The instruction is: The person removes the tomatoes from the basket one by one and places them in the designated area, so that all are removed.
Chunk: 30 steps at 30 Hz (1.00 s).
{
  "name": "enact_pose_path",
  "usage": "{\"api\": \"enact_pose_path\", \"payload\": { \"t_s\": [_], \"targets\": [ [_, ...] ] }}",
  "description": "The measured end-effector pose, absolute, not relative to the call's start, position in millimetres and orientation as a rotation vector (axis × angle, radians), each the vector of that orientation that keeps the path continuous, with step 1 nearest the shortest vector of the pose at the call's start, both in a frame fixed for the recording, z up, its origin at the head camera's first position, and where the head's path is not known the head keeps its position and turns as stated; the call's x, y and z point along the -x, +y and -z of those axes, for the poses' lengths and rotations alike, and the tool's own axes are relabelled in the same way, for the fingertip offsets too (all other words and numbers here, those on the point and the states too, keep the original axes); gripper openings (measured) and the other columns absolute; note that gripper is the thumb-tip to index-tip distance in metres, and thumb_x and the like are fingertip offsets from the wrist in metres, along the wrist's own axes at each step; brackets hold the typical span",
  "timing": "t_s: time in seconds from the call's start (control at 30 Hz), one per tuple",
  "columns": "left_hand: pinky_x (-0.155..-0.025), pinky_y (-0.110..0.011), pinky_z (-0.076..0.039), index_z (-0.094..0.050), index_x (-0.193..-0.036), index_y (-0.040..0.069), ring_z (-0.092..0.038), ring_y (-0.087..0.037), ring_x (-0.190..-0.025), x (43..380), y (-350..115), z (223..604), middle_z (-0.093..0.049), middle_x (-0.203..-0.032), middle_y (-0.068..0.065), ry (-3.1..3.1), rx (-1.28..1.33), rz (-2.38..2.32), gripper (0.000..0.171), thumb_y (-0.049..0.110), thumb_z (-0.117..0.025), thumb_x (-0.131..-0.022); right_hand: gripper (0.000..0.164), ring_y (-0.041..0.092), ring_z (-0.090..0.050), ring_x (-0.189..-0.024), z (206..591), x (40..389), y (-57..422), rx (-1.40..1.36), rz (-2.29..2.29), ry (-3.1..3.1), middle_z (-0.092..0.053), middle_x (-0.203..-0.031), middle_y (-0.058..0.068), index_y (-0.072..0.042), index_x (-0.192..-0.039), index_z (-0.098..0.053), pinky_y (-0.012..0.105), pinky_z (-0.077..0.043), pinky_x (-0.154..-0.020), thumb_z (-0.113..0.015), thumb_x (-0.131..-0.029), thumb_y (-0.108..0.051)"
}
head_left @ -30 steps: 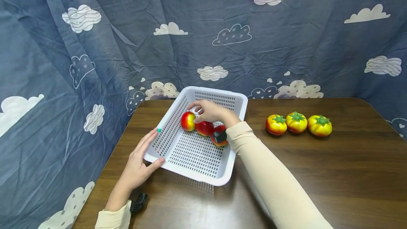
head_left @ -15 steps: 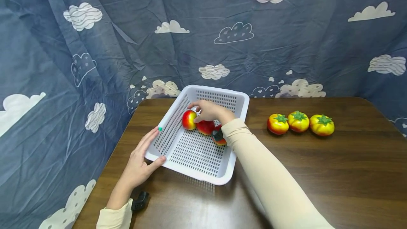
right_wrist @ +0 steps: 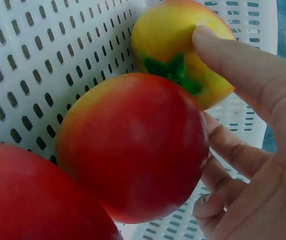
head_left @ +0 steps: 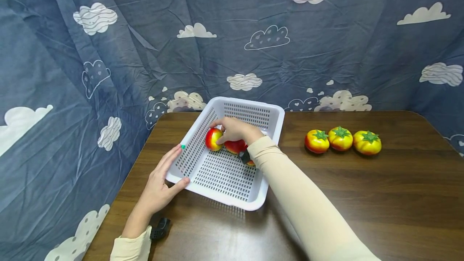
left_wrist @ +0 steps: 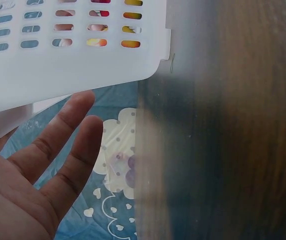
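Note:
In the head view a white perforated plastic basket stands on the table. My right hand is inside it and pinches a yellow-and-red toy tomato at the left. The right wrist view shows my thumb on the tomato beside its green calyx, the fingers partly hidden behind. A smooth red toy fruit touches it, and another red one lies nearer the camera. My left hand spans the basket's near-left corner, fingers fairly straight along the left rim, thumb on the front rim.
To the basket's right, three red-and-yellow toy tomatoes sit in a row on the brown wooden table. A blue cloth with white clouds hangs behind and to the left. My right sleeve passes over the basket's right rim.
My right hand has shifted slightly left and lower, with its thumb now on the leftmost tomato, which has moved a little with it. The left hand stays at the basket's corner.

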State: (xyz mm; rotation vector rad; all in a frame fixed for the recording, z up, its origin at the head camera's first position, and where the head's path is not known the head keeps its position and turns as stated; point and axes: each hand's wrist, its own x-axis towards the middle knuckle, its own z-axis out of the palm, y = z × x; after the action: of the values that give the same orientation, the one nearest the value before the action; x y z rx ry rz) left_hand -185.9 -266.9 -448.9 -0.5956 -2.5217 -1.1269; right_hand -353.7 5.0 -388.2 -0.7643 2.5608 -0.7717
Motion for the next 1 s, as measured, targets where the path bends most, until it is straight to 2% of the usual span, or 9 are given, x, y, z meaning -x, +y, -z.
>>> {"api": "enact_pose_path", "payload": {
  "t_s": [0.17,0.33,0.67,1.0],
  "targets": [
    [-0.117,-0.008,-0.025,-0.049,-0.162,0.014,-0.043,-0.016,-0.155,186.0,-267.0,448.9,-0.044,-0.171,-0.001,-2.525,0.596,1.129,0.084,0.021,-0.085,-0.087,0.057,0.032,-0.065,-0.117,388.1,352.1,4.3,0.758,0.785,2.546,-0.071,-0.132,0.017,-0.019,-0.149,-0.063,0.046,-0.055,-0.107,-0.083,-0.096,-0.022],
    [-0.117,-0.008,-0.025,-0.048,-0.162,0.014,-0.043,-0.018,-0.155,186.1,-266.8,449.0,-0.043,-0.171,0.000,-2.530,0.593,1.127,0.083,0.021,-0.085,-0.087,0.054,0.029,-0.066,-0.115,388.5,351.5,3.9,0.772,0.784,2.537,-0.072,-0.130,0.016,-0.017,-0.145,-0.065,0.043,-0.055,-0.106,-0.084,-0.095,-0.023],
    [-0.117,-0.008,-0.025,-0.048,-0.162,0.015,-0.044,-0.020,-0.155,186.4,-266.9,449.4,-0.044,-0.171,-0.001,-2.534,0.589,1.115,0.083,0.023,-0.085,-0.088,0.048,0.030,-0.063,-0.126,387.6,349.0,1.1,0.764,0.769,2.554,-0.070,-0.139,0.015,-0.016,-0.139,-0.066,0.047,-0.050,-0.113,-0.083,-0.096,-0.029],
    [-0.118,-0.008,-0.024,-0.048,-0.162,0.014,-0.042,-0.018,-0.156,186.3,-266.6,449.7,-0.044,-0.171,-0.001,-2.530,0.593,1.108,0.083,0.023,-0.085,-0.088,0.053,0.026,-0.063,-0.113,386.5,348.1,-0.8,0.767,0.704,2.603,-0.073,-0.126,0.010,-0.015,-0.139,-0.066,0.041,-0.051,-0.106,-0.082,-0.096,-0.042]
  ]
}}
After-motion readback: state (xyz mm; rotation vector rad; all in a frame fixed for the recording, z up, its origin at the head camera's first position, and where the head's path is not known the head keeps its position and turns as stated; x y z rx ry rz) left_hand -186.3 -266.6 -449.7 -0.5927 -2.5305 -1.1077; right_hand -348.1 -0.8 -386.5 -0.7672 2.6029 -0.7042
